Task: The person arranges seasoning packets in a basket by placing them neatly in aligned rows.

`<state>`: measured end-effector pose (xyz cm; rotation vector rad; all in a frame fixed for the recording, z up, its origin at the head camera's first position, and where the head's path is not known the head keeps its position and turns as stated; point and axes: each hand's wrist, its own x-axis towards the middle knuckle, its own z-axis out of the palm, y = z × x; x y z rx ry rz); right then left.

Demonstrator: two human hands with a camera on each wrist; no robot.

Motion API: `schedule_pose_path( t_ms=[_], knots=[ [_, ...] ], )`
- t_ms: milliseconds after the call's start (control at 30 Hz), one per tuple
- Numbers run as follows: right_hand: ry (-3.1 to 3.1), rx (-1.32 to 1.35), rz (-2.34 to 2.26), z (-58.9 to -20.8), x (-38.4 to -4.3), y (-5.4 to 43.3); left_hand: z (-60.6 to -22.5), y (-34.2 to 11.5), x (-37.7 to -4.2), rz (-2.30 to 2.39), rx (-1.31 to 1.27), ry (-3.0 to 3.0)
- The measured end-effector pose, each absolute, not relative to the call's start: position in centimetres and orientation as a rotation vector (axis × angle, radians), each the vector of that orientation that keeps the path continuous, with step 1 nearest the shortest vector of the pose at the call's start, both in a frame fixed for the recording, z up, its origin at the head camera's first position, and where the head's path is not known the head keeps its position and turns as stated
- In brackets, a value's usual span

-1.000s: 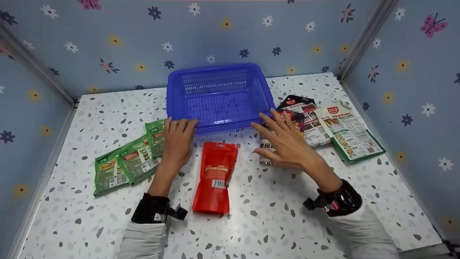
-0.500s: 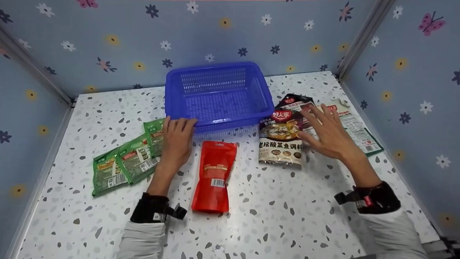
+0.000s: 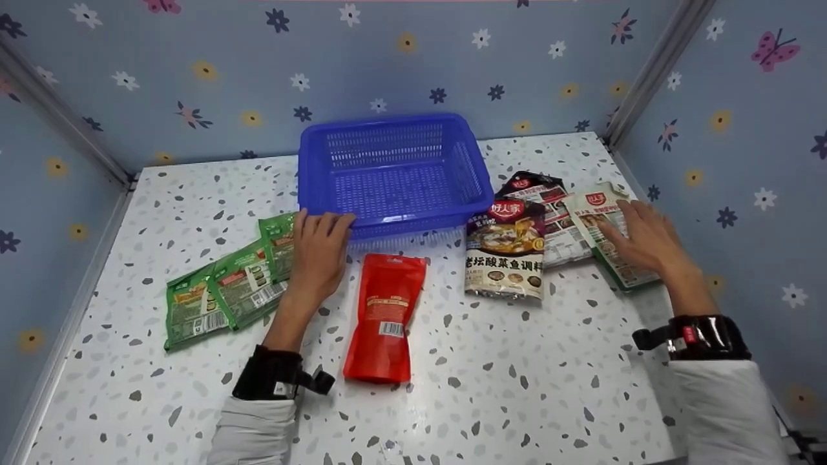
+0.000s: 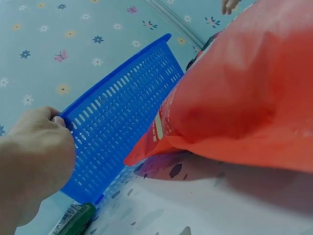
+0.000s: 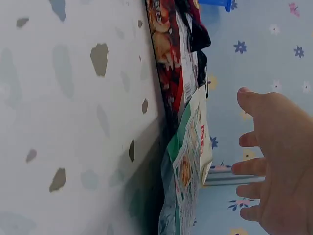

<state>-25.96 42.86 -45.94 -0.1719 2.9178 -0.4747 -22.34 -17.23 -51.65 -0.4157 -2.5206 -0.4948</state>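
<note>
My left hand [image 3: 318, 255] grips the front left corner of a blue plastic basket [image 3: 413, 219], fingers over the rim; the left wrist view shows the same hand [image 4: 41, 152] at the basket's [image 4: 122, 107] edge. Over a white and green seasoning packet [image 3: 593, 213] at the right, my right hand [image 3: 651, 240] hovers with fingers spread. In the right wrist view this hand [image 5: 283, 152] stands apart from the packet [image 5: 188, 161]. A red pouch [image 3: 386, 310] lies in front of the basket and fills much of the left wrist view.
Several green packets [image 3: 249, 278] overlap on the left, partly behind my left hand. A dark and beige fish-seasoning pouch [image 3: 504, 248] touches the basket's right side, overlapping a black and white packet [image 3: 562, 223]. Flowered walls [image 3: 407, 77] enclose the speckled table [image 3: 510, 381].
My right hand has moved right, from the basket's front right corner across the dark pouch to over the white and green packet. The left hand stays on the rim.
</note>
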Motion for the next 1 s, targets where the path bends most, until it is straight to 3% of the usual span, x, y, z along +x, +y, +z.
schedule_pose_path(
  t_ms=[333, 1000],
  knots=[
    [2.764, 0.078, -0.455, -46.5, -26.2, 46.2, -51.7, -17.3, -22.4, -0.498, -0.413, -2.545],
    [2.827, 0.138, -0.315, -47.1, -26.0, 46.1, -51.7, -17.4, -22.3, -0.488, -0.414, -2.54]
  ],
)
